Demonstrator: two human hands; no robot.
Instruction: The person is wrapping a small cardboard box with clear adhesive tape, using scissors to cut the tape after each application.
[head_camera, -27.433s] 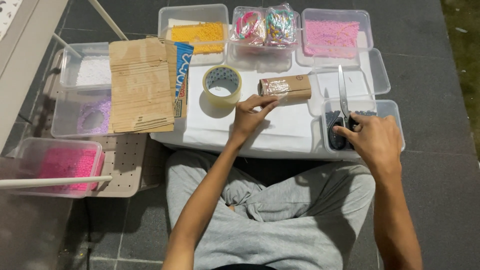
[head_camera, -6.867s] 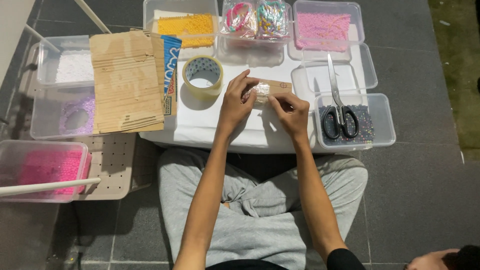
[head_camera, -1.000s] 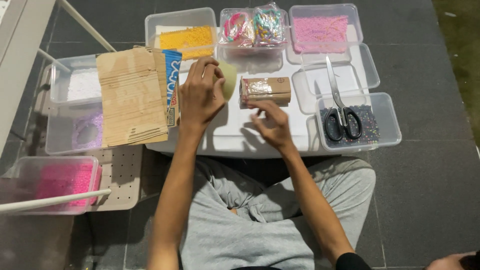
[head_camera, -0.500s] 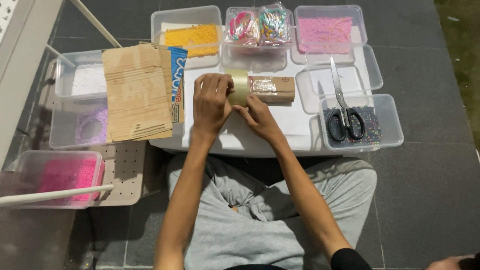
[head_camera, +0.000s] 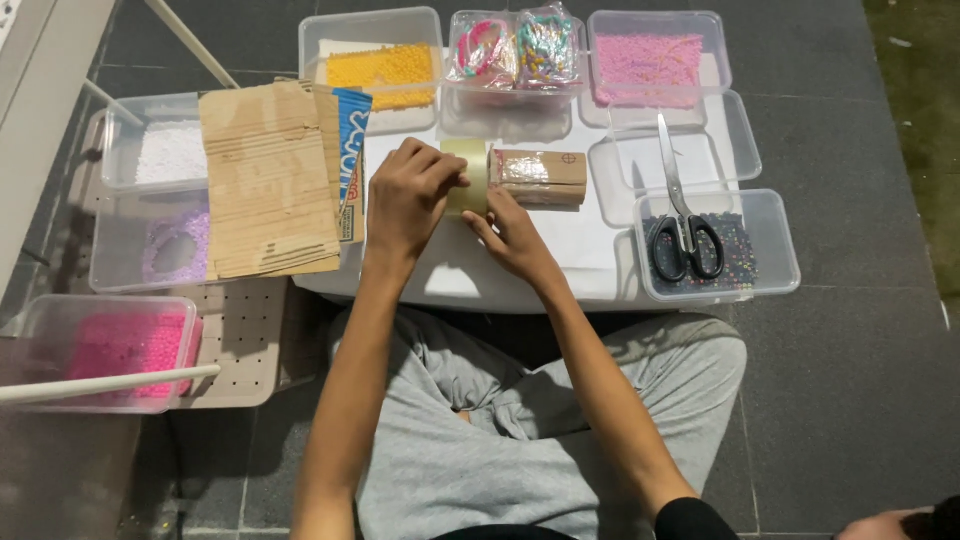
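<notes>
two hands hold a tape roll at a small box on a white desk.
left hand fingers clamped on the tape roll; right hand fingers pinch its edge beside the brown box. cardboard left, scissors right.

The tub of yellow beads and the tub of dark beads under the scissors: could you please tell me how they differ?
The tub of yellow beads sits at the far edge of the white table; the tub of dark beads sits at the near right. The yellow tub has nothing resting on it, while black-handled scissors lie across the dark one. The yellow beads form a bright patch; the dark ones lie scattered thinly. Both are clear, rectangular plastic tubs, open on top.
</notes>
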